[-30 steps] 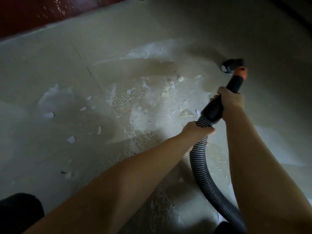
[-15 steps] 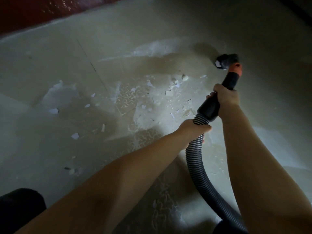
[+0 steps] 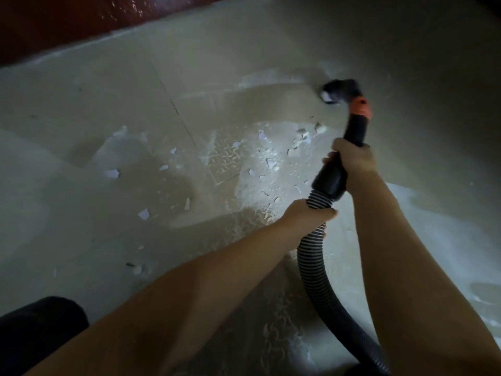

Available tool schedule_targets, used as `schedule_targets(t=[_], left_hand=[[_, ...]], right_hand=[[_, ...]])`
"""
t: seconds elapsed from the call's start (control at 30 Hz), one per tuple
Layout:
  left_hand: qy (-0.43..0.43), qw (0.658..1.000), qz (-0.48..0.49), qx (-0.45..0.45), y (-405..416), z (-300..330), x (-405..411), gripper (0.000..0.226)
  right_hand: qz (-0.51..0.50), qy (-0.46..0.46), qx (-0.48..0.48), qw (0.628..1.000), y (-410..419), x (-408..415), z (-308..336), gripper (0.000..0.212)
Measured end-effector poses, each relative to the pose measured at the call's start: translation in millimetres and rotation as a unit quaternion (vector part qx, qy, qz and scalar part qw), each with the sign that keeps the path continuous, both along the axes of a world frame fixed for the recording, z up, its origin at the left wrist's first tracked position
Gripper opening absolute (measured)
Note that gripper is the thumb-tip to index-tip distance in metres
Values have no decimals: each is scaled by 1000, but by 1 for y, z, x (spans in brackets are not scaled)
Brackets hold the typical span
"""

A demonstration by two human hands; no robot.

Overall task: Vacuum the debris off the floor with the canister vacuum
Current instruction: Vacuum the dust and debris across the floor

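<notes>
Mid-sweep, with plenty left to do. Right hand (image 3: 353, 164) wrapped around the black handle tube (image 3: 332, 177), fingers curled tight on it just below the orange collar (image 3: 360, 108). Left hand (image 3: 306, 217) gripping the ribbed hose (image 3: 314, 256) right behind the cuff, fingers closed over the ridges, thumb side up. Nozzle (image 3: 334, 90) down at the floor (image 3: 81, 90), at the far right edge of the dusty patch, blurred, something pale showing at its mouth. White debris chips (image 3: 112, 173) scattered to the left and between nozzle and hands, over patterned, powdery floor. Red wall base (image 3: 54, 25) along the top left; a dark shape (image 3: 35, 329) at the lower left, too dim to name.

To do this well: keep the nozzle mouth flat and low, draw it back slowly through the cluster just beyond the right hand, then work leftward in overlapping passes toward the loose chips. Left hand best used to feed slack so the hose does not drag through uncollected dust.

Against a second ago: nozzle and both hands sit in nearly the same place, grips unchanged, hose curve alike; the chips on the left appear untouched
</notes>
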State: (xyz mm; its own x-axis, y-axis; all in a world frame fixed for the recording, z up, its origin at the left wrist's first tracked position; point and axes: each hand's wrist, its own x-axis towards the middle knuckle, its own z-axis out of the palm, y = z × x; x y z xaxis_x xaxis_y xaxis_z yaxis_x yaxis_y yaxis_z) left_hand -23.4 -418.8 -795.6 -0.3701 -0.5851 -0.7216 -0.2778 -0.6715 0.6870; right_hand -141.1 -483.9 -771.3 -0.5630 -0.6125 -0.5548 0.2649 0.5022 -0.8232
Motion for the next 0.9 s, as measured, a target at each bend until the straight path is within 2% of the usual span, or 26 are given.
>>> schedule_targets(t=[0.07,0.13,0.2,0.27,0.37,0.43,0.5,0.57,0.6,0.67,0.73,0.8,0.9], left_hand=[[-1,1000,-26,-2,-9,5,-6,15],[3,1000,-19,-8,-15,6,-7,16],[-16,1000,9,-24,-15,2,-1,18],[-24,998,42,-31,-10,-5,3,17],[-14,998,64,-16,-2,-12,-4,13],[-15,999,43,-6,-4,-13,-18,13],[3,1000,10,6,-13,-9,-34,15],[17,1000,-16,9,-26,-3,-47,15],[19,1000,-20,7,-33,-1,-53,16],[17,1000,-7,0,-44,1,-59,16],[6,999,35,-8,-43,-4,-54,17],[-13,996,88,-14,-33,-13,-45,17],[-5,990,143,10,-16,-20,-37,17]], right_hand=[[-69,5,7,998,2,-14,0,16],[-70,-2,-3,998,-6,-15,1,15],[-16,-22,-22,999,-18,-1,1,15],[82,-39,-36,995,-25,15,1,13],[215,-19,-10,976,-27,19,0,10],[177,-1,-6,984,-26,2,-2,9],[54,-2,-20,998,-23,-26,-6,12],[-66,-12,-36,997,-21,-52,-5,16],[-98,-12,-39,994,-24,-62,-5,17],[-100,-12,-41,994,-33,-66,-4,18],[-38,-15,-44,998,-46,-50,-4,18],[77,-14,-41,996,-54,-25,-6,17],[263,0,-27,964,-54,2,-9,8]])
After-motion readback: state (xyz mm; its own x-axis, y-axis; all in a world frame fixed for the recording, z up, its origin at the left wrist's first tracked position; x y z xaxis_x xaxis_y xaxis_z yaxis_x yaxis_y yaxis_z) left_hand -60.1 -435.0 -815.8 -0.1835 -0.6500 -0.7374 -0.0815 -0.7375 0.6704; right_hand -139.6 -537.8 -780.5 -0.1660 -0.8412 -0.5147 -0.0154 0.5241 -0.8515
